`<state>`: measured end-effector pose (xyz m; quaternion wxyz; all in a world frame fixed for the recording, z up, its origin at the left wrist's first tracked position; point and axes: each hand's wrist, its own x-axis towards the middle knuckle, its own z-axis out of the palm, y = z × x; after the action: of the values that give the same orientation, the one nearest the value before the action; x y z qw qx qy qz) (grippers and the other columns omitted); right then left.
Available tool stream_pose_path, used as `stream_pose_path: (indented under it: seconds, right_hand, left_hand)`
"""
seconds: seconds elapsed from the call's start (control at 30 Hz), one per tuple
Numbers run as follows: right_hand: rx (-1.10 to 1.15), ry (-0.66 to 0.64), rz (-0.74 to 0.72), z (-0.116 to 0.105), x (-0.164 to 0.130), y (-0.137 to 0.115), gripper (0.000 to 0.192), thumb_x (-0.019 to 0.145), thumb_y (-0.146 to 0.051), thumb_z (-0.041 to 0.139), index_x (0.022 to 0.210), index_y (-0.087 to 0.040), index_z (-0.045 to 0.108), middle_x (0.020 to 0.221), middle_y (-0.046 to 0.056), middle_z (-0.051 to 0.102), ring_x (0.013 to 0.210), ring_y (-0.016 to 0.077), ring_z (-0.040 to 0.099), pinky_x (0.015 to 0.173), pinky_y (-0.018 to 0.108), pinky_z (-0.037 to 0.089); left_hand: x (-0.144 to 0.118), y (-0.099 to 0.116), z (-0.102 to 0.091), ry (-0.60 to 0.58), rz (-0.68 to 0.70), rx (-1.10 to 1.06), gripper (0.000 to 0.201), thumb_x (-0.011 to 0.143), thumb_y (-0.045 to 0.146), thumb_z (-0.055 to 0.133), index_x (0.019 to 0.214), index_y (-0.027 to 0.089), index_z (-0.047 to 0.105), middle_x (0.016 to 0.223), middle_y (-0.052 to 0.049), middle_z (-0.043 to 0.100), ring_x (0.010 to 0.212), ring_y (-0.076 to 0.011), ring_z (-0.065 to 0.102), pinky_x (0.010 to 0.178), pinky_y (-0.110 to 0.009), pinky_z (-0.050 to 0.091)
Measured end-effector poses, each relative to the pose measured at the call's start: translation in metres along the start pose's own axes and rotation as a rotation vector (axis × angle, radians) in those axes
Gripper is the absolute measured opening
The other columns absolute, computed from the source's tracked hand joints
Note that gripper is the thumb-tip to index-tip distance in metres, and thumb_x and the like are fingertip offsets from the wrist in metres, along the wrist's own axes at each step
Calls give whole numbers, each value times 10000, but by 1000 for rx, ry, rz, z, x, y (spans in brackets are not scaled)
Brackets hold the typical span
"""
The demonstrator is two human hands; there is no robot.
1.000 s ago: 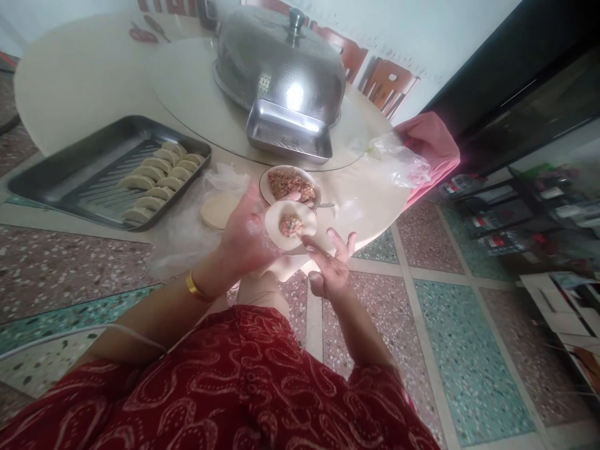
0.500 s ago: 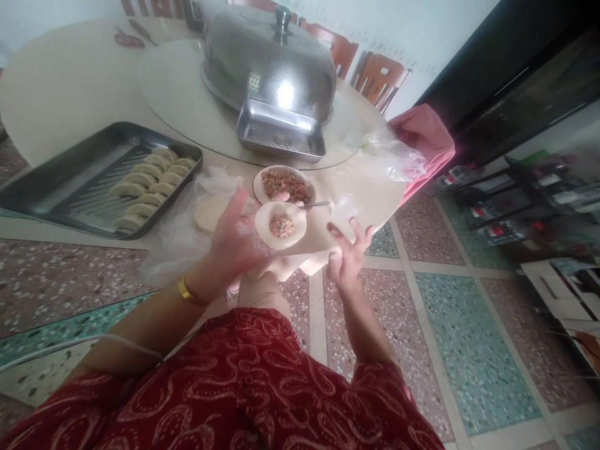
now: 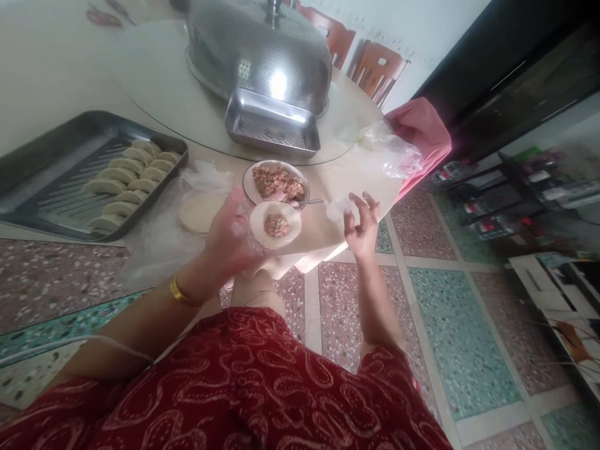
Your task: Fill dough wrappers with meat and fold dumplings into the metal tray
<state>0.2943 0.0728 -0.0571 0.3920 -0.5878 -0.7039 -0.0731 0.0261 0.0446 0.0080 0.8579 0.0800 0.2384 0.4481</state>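
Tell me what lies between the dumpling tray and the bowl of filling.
In the head view, crumpled plastic and a pale dough disc lie between the tray and bowl, with the left hand just beside the disc.

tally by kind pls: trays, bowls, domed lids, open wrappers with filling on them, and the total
Trays: 2 (dark tray, shiny tray)
Bowls: 1 (bowl of filling)
Domed lids: 1 (domed lid)
Open wrappers with filling: 1 (open wrapper in the left hand)
Total: 5
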Motion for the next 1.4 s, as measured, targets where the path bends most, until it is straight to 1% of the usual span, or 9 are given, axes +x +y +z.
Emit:
stream_pose_path:
  seconds: [0.2,0.4,0.53,0.67,0.8,1.0,1.23,1.3,1.4]
  right_hand:
    - [118,169,-509,0,-29,-60,234,862,-313,583,1086,-377,611,1352,-45,575,1417,229,355,1197,593,222]
    - [69,120,-509,-3,-40,-75,235,818,-350,645,1044,-406,615,1394,-56,520,1470,251,249,1202,612,194]
    - [75,170,-537,2,-42,-75,358,808,-311,662,1131,-422,554,1459,-64,444,1458,246,273,1202,590,212]
    - [51,271,-520,9,-41,-79,430,833,-272,611,1216,-417,482,1521,-52,362,1432,239,323,1181,578,274]
    - [51,325,-517,7,-39,-86,396,861,-250,556,1225,-381,472,1521,-36,376,1407,225,366,1168,543,318]
    - [115,288,-499,2,-42,-89,290,850,-216,578,1121,-315,548,1464,-7,456,1353,224,429,1146,514,358]
    - [210,161,-284,18,-77,-105,219,842,-188,567,1021,-308,602,1284,31,568,1276,250,491,1053,530,437]
    - [217,142,-223,21,-83,-110,138,845,-254,581,965,-304,630,1251,38,588,1283,275,488,1078,568,401]
    - [396,59,15,19,-75,-112,169,894,-358,527,953,-280,665,1283,63,589,1301,272,492,1064,558,428]
  left_hand:
    - [-6,0,2,-3,-72,34,619,951,621,285,1216,164,607,1076,-149,704,1219,-379,575,945,-560,504]
    - [-18,2,-2,-68,-134,-15,587,944,618,329,1180,167,622,1035,-141,700,1148,-374,617,885,-537,529]
    - [-23,3,-2,-104,-149,-78,575,942,612,342,1152,158,625,988,-133,695,1109,-359,634,872,-518,537]
    - [-28,0,4,-169,-142,-93,569,952,602,316,1067,140,628,984,-154,693,1069,-334,653,836,-447,566]
    - [-34,-1,6,-106,-78,-39,454,945,521,410,1087,153,635,954,-139,709,1077,-321,646,864,-443,554]
    - [-37,-3,-16,-156,-116,-18,476,908,531,484,1161,146,605,1079,-147,709,1071,-322,656,879,-451,543]
    - [-28,-7,-33,10,4,-208,661,960,537,383,1385,35,447,1064,-166,718,1004,-255,680,888,-342,537]
    - [-27,-6,-35,-25,-1,-228,711,958,560,370,1430,29,405,1087,-170,715,1041,-268,672,902,-351,528]
    - [-27,-6,-35,-122,-35,-205,745,946,590,374,1452,43,390,1144,-181,699,1049,-296,670,899,-385,520]
